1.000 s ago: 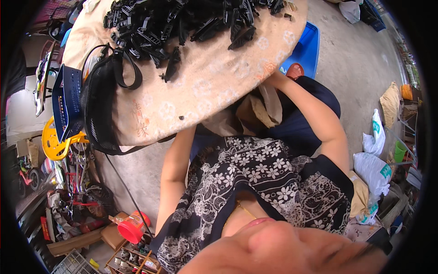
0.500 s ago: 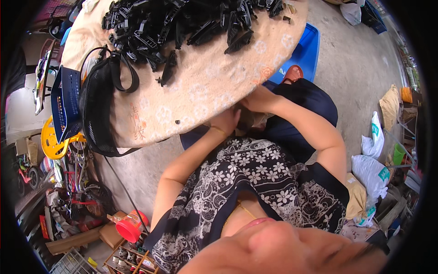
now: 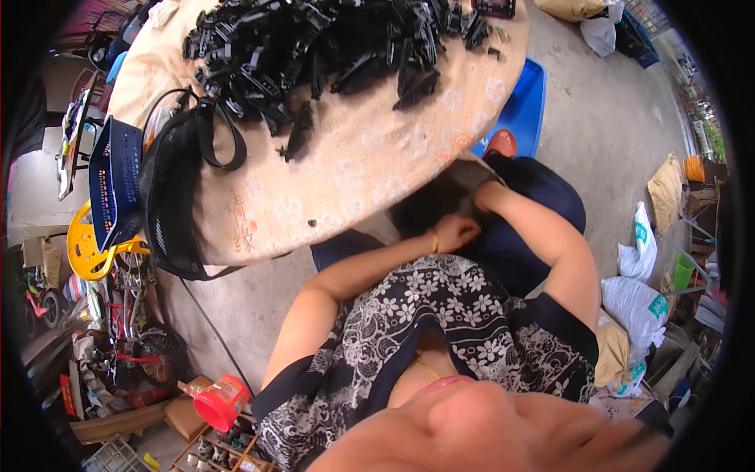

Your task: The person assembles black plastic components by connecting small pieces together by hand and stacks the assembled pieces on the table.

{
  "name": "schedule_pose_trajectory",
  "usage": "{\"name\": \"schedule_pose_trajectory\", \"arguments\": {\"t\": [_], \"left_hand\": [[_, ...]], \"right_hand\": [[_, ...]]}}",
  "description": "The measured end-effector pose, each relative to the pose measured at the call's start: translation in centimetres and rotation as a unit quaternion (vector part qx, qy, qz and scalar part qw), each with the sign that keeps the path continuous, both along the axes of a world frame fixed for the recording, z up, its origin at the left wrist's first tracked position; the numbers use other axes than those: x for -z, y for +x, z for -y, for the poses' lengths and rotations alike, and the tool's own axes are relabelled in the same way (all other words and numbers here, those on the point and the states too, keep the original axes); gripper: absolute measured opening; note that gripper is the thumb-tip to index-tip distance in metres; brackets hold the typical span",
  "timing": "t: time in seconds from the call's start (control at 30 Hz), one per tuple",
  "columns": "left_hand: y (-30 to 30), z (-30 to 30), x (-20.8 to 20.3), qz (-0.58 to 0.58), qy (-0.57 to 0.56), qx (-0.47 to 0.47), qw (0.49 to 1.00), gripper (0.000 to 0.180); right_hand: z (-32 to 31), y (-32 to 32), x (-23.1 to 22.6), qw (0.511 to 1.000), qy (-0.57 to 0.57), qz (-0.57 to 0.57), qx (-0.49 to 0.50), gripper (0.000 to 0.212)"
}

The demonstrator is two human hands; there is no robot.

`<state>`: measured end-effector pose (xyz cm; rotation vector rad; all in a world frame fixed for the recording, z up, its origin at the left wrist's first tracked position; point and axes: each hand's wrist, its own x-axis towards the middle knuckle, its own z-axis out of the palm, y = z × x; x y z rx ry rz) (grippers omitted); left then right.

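Observation:
My left hand [image 3: 456,234] is over my lap, just off the near edge of the round table. Its fingers are curled in, and whatever they may hold is hidden. My right hand [image 3: 485,195] reaches down by my right thigh, beside a dark brown hollow thing [image 3: 432,203] between my knees, whose kind I cannot tell. The right fingers are out of sight. On the cream patterned tablecloth [image 3: 354,169] lies a heap of black plastic clip-like parts [image 3: 314,51]. One small dark piece [image 3: 312,223] lies apart near the table's edge.
At the table's left hang a black mesh bag [image 3: 177,189] with a strap and a blue plastic basket [image 3: 116,185]. A yellow stool [image 3: 82,248] and red tub [image 3: 220,405] stand left. A blue bin [image 3: 528,102] is beyond my shoe; white sacks [image 3: 635,307] lie right.
My left hand has come out from the table's edge and moved right, over my lap. My right hand has drawn back toward my thigh, uncovering the dark hollow thing.

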<state>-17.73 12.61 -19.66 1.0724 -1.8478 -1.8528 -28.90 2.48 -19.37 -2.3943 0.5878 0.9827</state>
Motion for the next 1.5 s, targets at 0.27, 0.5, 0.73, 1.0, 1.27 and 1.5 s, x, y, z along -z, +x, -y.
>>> {"name": "schedule_pose_trajectory", "arguments": {"t": [0.27, 0.5, 0.73, 1.0, 1.27, 1.5], "left_hand": [[2.2, -0.8, 8.2, -0.042, 0.02, 0.224, 0.974, 0.034], [-1.2, -0.3, 5.0, 0.065, -0.178, -0.013, 0.982, 0.039], [8.3, 0.6, -18.2, 0.044, -0.344, 0.083, 0.934, 0.041], [17.4, 7.8, -23.8, 0.324, -0.597, -0.14, 0.721, 0.05], [18.0, 8.9, -21.2, 0.487, -0.512, -0.177, 0.686, 0.058], [17.2, 8.2, -21.4, 0.487, -0.542, -0.19, 0.658, 0.044]], "right_hand": [[-0.2, 0.5, -6.0, 0.993, -0.012, -0.118, -0.016, 0.05], [0.4, 7.3, -22.8, 0.886, 0.352, 0.294, 0.065, 0.023], [11.4, 7.9, -26.3, 0.755, -0.08, 0.584, 0.286, 0.023], [21.1, 17.6, -23.5, 0.715, -0.332, 0.594, 0.16, 0.05], [17.9, 20.1, -23.8, 0.771, -0.227, 0.59, 0.081, 0.05], [19.0, 14.3, -24.3, 0.768, -0.325, 0.551, 0.012, 0.028]]}}
